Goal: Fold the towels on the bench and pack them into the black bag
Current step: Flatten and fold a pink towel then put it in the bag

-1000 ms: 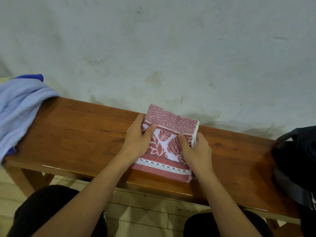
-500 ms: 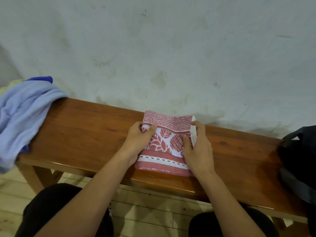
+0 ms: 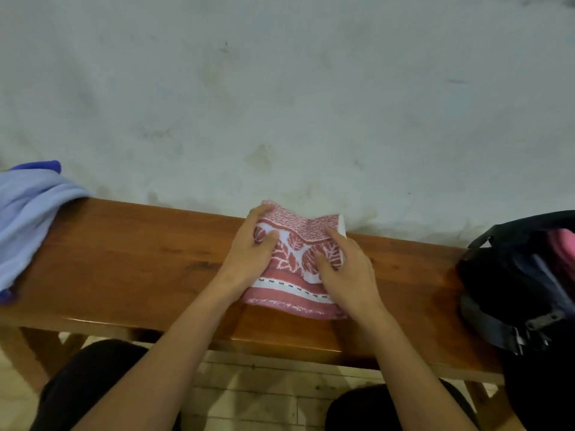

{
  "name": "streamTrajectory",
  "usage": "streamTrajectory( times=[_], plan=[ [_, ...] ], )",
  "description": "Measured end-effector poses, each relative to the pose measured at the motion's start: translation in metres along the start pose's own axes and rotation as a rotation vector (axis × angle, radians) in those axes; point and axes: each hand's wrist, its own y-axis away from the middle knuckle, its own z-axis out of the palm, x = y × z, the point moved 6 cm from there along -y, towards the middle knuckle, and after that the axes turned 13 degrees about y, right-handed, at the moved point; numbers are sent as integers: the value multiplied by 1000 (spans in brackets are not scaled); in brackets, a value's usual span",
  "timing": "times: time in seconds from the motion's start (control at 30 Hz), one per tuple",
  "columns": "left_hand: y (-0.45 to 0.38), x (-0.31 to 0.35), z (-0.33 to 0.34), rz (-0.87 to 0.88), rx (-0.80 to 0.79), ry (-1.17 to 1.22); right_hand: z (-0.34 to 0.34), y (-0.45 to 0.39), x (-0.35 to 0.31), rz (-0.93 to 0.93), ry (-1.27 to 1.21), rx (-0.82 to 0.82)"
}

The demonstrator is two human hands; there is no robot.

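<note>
Fingers of both hands curl round the side edges of the folded red-and-white towel (image 3: 294, 259), thumbs laid on its top face: the left hand (image 3: 249, 253) holds its left edge, the right hand (image 3: 345, 272) its right edge. The towel sits in the middle of the bench (image 3: 130, 269), reaching from the back edge almost to the front edge, and its far part bows up a little between the hands. By my judgement the folding of this towel is finished and the step in hand is the pickup for packing. The next move calls for a firm grip on all layers so the fold does not fall open, then a carry to the black bag (image 3: 525, 284) at the bench's right end, whose mouth looks open. A blue towel (image 3: 28, 219) lies unfolded over the left end.
</note>
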Motion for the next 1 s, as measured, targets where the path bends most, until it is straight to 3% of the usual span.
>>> streamTrajectory(
  times=[0.17,0.43,0.77,1.0],
  plan=[
    [7,22,45,-34,-92,107,-63,2,24,-3,14,114],
    [-3,77,184,74,-235,123,-211,5,82,-40,144,237],
    [9,84,370,67,-427,204,-345,11,208,93,182,187],
    [3,56,492,-39,-623,116,-396,-2,313,184,475,20]
  ],
)
